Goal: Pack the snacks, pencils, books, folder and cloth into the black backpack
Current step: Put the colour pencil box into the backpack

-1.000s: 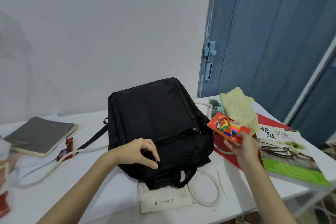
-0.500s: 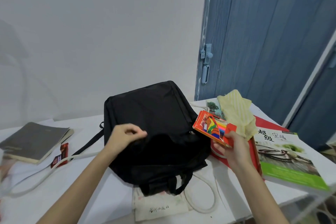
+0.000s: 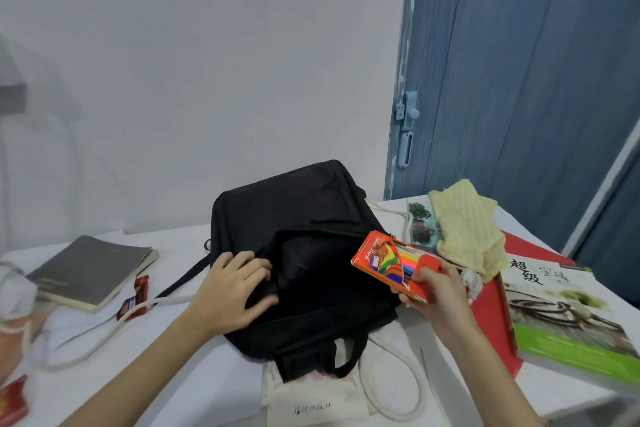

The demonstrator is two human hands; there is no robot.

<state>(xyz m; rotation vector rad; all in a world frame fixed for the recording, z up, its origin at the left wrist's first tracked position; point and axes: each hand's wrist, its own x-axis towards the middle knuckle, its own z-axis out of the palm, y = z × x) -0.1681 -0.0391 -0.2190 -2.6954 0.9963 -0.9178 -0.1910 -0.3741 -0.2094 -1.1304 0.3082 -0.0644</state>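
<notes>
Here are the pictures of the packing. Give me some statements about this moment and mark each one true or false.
1. The right hand holds the pencil box. True.
2. The backpack pocket is zipped shut. False: it gapes open.
3. The cloth is inside the backpack. False: it lies on the table, to the right.
4. The left hand rests on the backpack. True.
5. A grey book lies left of the backpack. True.
</notes>
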